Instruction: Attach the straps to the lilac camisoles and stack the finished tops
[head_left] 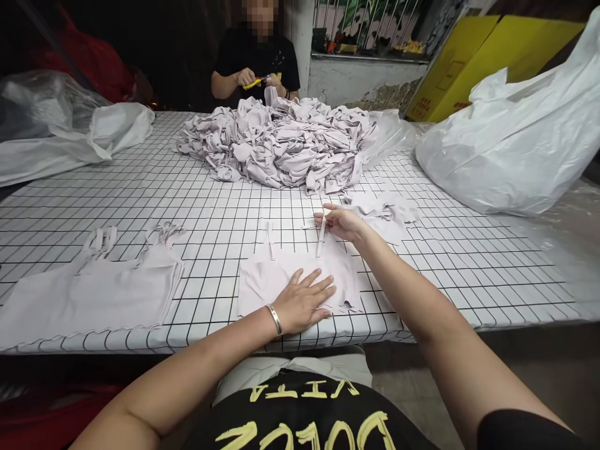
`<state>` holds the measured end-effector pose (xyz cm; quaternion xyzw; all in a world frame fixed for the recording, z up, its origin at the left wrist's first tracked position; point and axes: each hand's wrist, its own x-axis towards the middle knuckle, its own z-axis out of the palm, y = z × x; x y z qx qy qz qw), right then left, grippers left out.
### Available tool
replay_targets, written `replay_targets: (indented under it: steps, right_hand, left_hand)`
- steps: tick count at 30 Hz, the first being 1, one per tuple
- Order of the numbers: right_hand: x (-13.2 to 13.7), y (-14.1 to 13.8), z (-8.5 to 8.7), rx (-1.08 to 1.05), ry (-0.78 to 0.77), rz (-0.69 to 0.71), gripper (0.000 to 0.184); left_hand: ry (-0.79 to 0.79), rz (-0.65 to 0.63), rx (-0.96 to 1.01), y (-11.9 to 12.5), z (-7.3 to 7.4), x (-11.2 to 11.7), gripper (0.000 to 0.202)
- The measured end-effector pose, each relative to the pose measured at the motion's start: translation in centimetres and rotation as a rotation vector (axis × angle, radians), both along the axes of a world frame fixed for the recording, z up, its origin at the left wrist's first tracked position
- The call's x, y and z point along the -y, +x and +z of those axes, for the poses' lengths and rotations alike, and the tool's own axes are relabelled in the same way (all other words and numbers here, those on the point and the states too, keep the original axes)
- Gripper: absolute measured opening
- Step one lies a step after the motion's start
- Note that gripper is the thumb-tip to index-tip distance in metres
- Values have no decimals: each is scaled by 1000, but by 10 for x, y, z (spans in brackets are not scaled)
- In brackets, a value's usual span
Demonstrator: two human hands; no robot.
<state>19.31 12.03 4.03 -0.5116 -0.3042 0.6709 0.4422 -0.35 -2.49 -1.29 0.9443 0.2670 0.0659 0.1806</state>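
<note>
A pale lilac camisole top [262, 278] lies flat on the table in front of me, its thin straps pointing away. My left hand [304, 300] rests flat on its body with the fingers spread. At the far end of the right-hand strap [321, 236], my right hand [341, 223] has the strap between its fingers. The left-hand strap [270, 240] lies loose. Just beyond my right hand is another crumpled garment [384, 212] of the same cloth. To the left sits a neat stack of matching tops [94, 294] with their straps bunched at the upper edge.
A big heap of lilac garments [290, 144] covers the far middle of the checked table [210, 219]. Behind it a person [255, 59] holds yellow-handled scissors [253, 82]. White plastic bags [510, 144] stand right and lie left; a yellow box [464, 62] is behind.
</note>
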Motion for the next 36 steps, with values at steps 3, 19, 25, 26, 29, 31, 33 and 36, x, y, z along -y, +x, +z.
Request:
replay_targets:
  steps: [3,19,25,26,29,31,33,36]
  right_hand:
    - [-22,3,-1,85,-77,145,44]
    - [112,54,-2,1425,45,485,47]
    - [162,39,4,763,72,163,31]
    - [163,39,10,564,45,98,29]
    - [149,35,33,147,-1,-7,32]
    - [126,18,50,26,10,-4,43]
    - [97,-17,67,-28,28,70,42]
    - [46,-93,93,6,94,173,26]
  left_hand:
    - [-46,-21,-30,1,0,-2,61]
    - [-8,1023,-189,-124,28,21,36]
    - [-344,1069,348,-103,39,20,19]
    - [-497,1088,539,-106,47,22,18]
    - [-934,1015,1071,-134,82,24,18]
    - [-1037,902,1261,-166,111,18,19]
    - [-1013,848,1283,-206,141,4,18]
    - [-898,976,1196,-271,177,-33,25]
